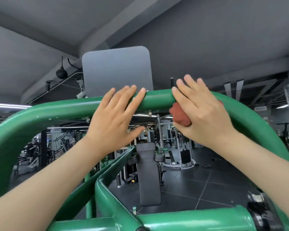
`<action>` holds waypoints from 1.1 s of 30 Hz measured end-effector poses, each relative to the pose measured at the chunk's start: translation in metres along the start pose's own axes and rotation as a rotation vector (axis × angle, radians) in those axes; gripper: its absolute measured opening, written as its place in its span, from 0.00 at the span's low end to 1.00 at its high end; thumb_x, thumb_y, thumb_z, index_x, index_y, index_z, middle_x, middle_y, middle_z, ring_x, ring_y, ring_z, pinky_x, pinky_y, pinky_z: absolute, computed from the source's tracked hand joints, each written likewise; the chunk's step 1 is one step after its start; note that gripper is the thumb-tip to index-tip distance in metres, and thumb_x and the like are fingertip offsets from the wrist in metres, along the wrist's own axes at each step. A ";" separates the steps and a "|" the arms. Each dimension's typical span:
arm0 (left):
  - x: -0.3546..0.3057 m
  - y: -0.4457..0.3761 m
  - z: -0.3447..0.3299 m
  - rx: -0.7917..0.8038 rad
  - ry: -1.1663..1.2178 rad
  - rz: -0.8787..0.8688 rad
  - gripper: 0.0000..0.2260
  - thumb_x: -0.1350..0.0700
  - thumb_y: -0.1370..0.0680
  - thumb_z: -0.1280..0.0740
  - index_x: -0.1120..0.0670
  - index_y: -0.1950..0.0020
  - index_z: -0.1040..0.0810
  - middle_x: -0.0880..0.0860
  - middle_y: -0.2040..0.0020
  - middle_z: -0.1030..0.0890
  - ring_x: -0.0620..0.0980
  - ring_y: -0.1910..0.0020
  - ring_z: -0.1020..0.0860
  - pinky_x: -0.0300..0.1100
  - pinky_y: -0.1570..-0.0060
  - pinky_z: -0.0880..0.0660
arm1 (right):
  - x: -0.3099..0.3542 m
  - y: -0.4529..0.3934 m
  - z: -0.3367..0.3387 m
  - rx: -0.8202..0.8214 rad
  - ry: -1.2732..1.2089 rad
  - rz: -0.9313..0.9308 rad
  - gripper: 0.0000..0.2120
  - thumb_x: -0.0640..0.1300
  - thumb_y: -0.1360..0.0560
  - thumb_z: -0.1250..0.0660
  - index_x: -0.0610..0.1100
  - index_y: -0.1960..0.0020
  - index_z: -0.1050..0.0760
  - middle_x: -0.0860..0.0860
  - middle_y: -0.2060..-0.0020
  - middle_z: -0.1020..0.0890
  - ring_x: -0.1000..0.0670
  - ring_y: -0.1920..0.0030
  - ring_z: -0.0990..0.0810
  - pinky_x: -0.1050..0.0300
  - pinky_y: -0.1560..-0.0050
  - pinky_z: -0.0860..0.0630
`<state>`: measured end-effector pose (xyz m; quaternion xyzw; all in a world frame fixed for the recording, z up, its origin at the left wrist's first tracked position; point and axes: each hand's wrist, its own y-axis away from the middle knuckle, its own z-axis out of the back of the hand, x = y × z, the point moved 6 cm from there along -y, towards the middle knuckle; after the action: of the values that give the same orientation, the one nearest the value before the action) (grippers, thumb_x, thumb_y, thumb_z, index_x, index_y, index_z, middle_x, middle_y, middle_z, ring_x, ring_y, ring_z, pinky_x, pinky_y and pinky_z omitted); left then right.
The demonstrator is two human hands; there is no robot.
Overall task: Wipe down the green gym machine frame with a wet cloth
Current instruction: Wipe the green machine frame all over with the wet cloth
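Note:
The green gym machine frame (158, 99) arches across the view as a thick tube, with more green bars below. My left hand (117, 114) rests on the top tube with straight fingers laid over it. My right hand (200, 112) presses a bunched reddish-brown cloth (179, 115) against the tube just to the right, fingers straight over the top. Most of the cloth is hidden under my palm; a small bit shows at the hand's right edge.
A grey rounded panel (117, 72) stands behind the top tube. A black padded bench (148, 174) sits beyond the frame on the dark tiled floor (198, 184). Other gym machines (178, 147) fill the background. A black and chrome fitting (260, 209) is at lower right.

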<state>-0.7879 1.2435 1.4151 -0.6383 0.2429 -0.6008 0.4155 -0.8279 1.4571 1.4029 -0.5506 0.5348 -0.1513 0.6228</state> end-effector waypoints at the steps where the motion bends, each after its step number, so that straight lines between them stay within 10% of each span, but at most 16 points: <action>1: -0.001 0.000 -0.001 -0.005 0.011 0.013 0.44 0.34 0.24 0.35 0.56 0.16 0.44 0.60 0.22 0.33 0.62 0.23 0.34 0.61 0.23 0.40 | 0.014 -0.013 -0.008 0.001 -0.024 0.018 0.33 0.46 0.28 0.24 0.32 0.28 0.26 0.36 0.28 0.25 0.35 0.24 0.30 0.33 0.24 0.35; 19: 0.042 0.043 0.007 -0.024 0.006 0.087 0.41 0.38 0.24 0.33 0.57 0.17 0.39 0.59 0.20 0.33 0.60 0.21 0.35 0.62 0.23 0.40 | 0.090 -0.054 -0.042 -0.119 -0.148 0.010 0.28 0.49 0.25 0.33 0.33 0.30 0.23 0.36 0.32 0.21 0.35 0.29 0.24 0.32 0.27 0.32; 26: 0.114 0.082 0.012 0.076 -0.118 0.120 0.39 0.35 0.24 0.37 0.50 0.16 0.42 0.59 0.27 0.28 0.61 0.28 0.29 0.63 0.26 0.37 | 0.083 -0.040 -0.034 -0.263 -0.134 -0.470 0.27 0.48 0.25 0.33 0.35 0.30 0.24 0.37 0.32 0.21 0.34 0.29 0.25 0.28 0.21 0.47; 33: 0.146 0.112 0.013 0.136 -0.078 0.053 0.40 0.35 0.24 0.40 0.52 0.16 0.43 0.56 0.20 0.34 0.60 0.24 0.32 0.65 0.28 0.35 | 0.187 -0.094 -0.075 -0.088 -0.108 -0.088 0.28 0.50 0.25 0.32 0.32 0.33 0.22 0.36 0.35 0.19 0.34 0.31 0.23 0.27 0.24 0.41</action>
<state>-0.7309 1.0684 1.4060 -0.6248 0.2019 -0.5796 0.4826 -0.7811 1.2397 1.4031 -0.6078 0.4816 -0.1251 0.6189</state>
